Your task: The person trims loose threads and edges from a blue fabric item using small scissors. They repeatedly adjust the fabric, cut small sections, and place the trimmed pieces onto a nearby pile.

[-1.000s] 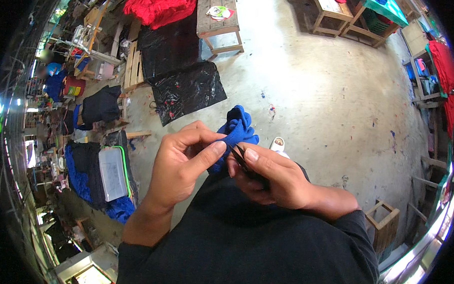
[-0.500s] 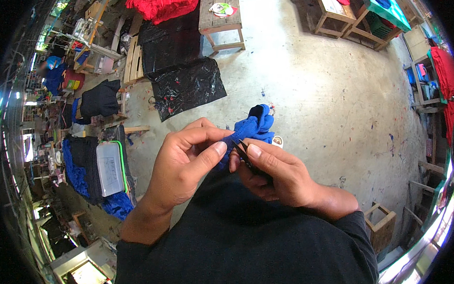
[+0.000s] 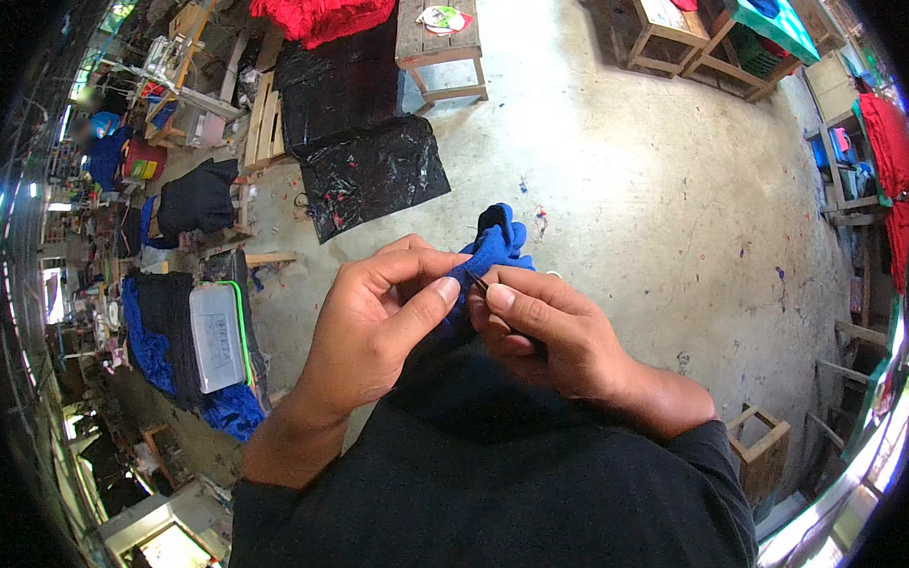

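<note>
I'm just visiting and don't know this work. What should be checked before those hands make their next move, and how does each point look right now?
1. Left hand grips the blue cloth: ok, pinched between thumb and fingers.
2. Right hand holds the dark pointed tool: ok, its tip pokes out beside the thumb.
3. Tool tip close to the cloth: ok, though actual contact is unclear.
4. Tool's points open or closed: cannot tell, too small and mostly covered by fingers.
5. Blue cloth spread flat: not ok, it bunches in folds beyond the hands.
</note>
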`<action>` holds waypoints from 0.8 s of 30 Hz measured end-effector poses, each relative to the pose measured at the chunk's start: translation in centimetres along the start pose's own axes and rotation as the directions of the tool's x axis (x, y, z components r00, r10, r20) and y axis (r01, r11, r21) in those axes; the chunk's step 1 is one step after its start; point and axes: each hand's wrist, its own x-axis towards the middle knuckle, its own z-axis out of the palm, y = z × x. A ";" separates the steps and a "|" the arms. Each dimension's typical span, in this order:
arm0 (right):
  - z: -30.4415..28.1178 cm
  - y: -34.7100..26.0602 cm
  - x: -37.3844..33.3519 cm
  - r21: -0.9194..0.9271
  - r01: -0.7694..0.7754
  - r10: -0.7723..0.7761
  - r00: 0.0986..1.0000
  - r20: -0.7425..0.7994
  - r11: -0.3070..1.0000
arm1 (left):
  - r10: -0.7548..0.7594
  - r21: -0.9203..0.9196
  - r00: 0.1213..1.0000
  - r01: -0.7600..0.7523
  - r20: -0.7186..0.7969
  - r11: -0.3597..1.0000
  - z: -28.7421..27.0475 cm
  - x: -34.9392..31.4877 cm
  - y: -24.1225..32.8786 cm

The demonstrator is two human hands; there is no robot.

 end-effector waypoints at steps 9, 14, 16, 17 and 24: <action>0.4 0.1 -0.6 0.007 -0.037 0.037 0.999 -0.035 0.999 | -0.022 -0.087 1.000 0.023 0.002 0.996 -0.1 -0.7 -0.5; 0.6 0.2 -0.7 0.022 -0.071 0.072 0.997 -0.015 0.997 | -0.047 -0.093 0.999 0.046 -0.007 0.995 -0.1 -1.3 -0.2; 0.5 0.4 -0.6 0.034 -0.071 0.070 0.997 0.024 0.997 | -0.031 -0.109 0.999 0.032 0.010 0.994 -0.1 -1.5 -0.3; 0.4 0.4 -0.6 0.040 -0.089 0.087 0.996 0.034 0.995 | -0.029 -0.114 1.000 0.030 0.011 0.993 0.0 -1.6 -0.2; 0.6 0.5 -0.6 0.002 -0.114 0.114 0.993 0.027 0.993 | -0.018 -0.089 1.000 0.019 0.015 0.996 0.0 -2.5 0.0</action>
